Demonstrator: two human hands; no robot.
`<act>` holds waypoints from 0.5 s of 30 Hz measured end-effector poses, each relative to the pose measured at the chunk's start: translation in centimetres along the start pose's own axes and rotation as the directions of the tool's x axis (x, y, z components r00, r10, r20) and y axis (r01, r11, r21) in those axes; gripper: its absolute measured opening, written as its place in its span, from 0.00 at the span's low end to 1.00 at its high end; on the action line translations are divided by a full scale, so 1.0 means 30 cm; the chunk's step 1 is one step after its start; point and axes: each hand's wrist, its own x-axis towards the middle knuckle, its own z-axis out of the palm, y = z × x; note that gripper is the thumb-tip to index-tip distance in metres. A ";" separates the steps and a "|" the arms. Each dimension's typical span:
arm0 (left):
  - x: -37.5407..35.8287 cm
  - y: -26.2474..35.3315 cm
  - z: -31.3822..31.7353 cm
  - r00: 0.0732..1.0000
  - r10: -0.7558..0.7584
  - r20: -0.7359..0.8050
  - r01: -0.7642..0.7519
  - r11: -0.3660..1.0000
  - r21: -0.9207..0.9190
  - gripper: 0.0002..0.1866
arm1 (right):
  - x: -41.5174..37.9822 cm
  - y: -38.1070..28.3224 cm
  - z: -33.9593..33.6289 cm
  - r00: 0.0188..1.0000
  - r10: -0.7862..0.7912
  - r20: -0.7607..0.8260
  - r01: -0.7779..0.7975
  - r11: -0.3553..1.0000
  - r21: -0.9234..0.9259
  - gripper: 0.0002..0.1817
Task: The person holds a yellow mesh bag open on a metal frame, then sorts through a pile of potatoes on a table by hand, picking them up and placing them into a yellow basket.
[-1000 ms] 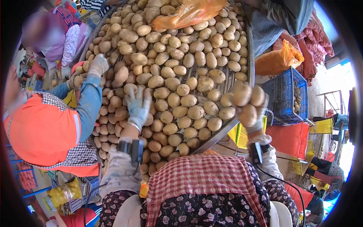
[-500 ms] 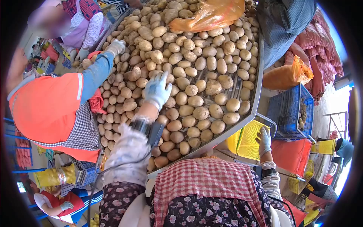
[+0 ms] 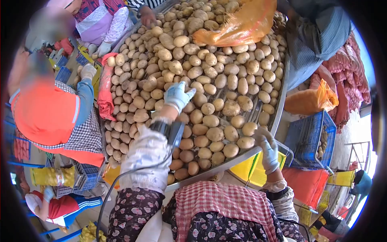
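Loose potatoes [image 3: 215, 134] cover a metal-rimmed sorting table [image 3: 283, 99] in front of me. My left hand [image 3: 178, 97], in a pale blue-white glove, rests on potatoes near the middle of the heap. Its visible fingers are spread, and the undersides of the fingers are hidden. At the table's right front edge is my right hand [image 3: 269, 151], in a soiled glove. Its fingers stretch up over the rim, beside a potato [image 3: 249, 129], with nothing visible in them. Below that hand, a yellow mesh basket [image 3: 244, 167] hangs at the table's edge.
An orange mesh sack [image 3: 238, 26] lies on the heap's far side. A co-worker in an orange top [image 3: 48, 113] stands left, others at the far side. To the right are a blue crate [image 3: 308, 139], an orange-red sack [image 3: 308, 185] and stacked red sacks [image 3: 346, 72].
My right hand has moved from the basket up to the table rim. My left hand has shifted slightly over the potatoes. The left co-worker's gloved hand has left the heap; the whole view has shifted.
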 end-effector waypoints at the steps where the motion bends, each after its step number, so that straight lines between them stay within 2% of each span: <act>1: -0.052 0.033 -0.022 0.998 -0.048 -0.048 0.037 0.978 -0.205 0.28 | 0.029 -0.008 0.055 0.997 0.002 0.082 -0.015 0.987 0.161 0.29; 2: -0.052 0.001 0.106 0.995 0.044 -0.086 -0.089 0.763 -0.641 0.28 | 0.058 -0.014 0.118 0.986 -0.005 0.164 -0.048 0.947 0.319 0.34; 3: -0.108 0.070 0.094 0.969 0.231 -0.090 -0.241 0.796 -0.555 0.22 | 0.081 -0.023 0.178 0.969 0.039 0.244 -0.151 0.873 0.463 0.40; 4: -0.158 0.136 0.075 0.909 0.410 -0.073 -0.395 0.791 -0.467 0.17 | 0.103 -0.024 0.232 0.966 0.039 0.254 -0.157 0.872 0.464 0.40; 6: -0.177 0.162 0.099 0.896 0.438 -0.070 -0.397 0.721 -0.567 0.21 | 0.149 -0.027 0.299 0.926 0.076 0.371 -0.303 0.736 0.606 0.35; 7: -0.147 0.140 0.032 0.934 0.350 -0.073 -0.357 0.900 -0.248 0.25 | 0.173 -0.014 0.289 0.863 0.281 0.420 -0.492 0.658 0.570 0.27; 8: -0.123 0.096 -0.047 0.959 0.265 -0.105 -0.255 0.962 0.099 0.29 | 0.184 0.002 0.288 0.863 0.277 0.422 -0.490 0.662 0.567 0.27; 9: -0.082 -0.064 0.108 0.838 0.275 -0.472 -0.106 0.930 0.353 0.34 | 0.183 0.020 0.286 0.874 0.354 0.334 -0.486 0.606 0.630 0.23; 10: -0.118 -0.129 0.098 0.949 0.158 -0.272 -0.065 0.944 0.323 0.36 | 0.183 0.027 0.279 0.868 0.430 0.249 -0.472 0.553 0.687 0.19; 11: -0.159 -0.153 0.089 0.967 0.216 -0.138 -0.155 0.921 0.359 0.35 | 0.165 -0.001 0.265 0.841 0.309 0.444 -0.540 0.437 0.719 0.20; 12: -0.196 -0.162 0.080 0.963 0.268 0.008 -0.250 0.889 0.383 0.35 | 0.157 0.007 0.266 0.841 0.304 0.447 -0.540 0.439 0.718 0.20; 13: -0.213 -0.163 0.077 0.963 0.267 0.035 -0.264 0.908 0.326 0.34 | 0.155 0.017 0.269 0.901 0.204 0.382 -0.404 0.714 0.572 0.21; 14: -0.204 -0.160 0.062 0.961 0.271 0.060 -0.277 0.923 0.268 0.34 | 0.146 0.032 0.268 0.937 0.075 0.341 -0.206 0.907 0.368 0.21; 15: -0.147 -0.131 -0.014 0.947 0.152 0.284 -0.189 0.976 0.109 0.34 | 0.144 0.114 0.225 0.934 0.156 0.321 -0.311 0.797 0.518 0.23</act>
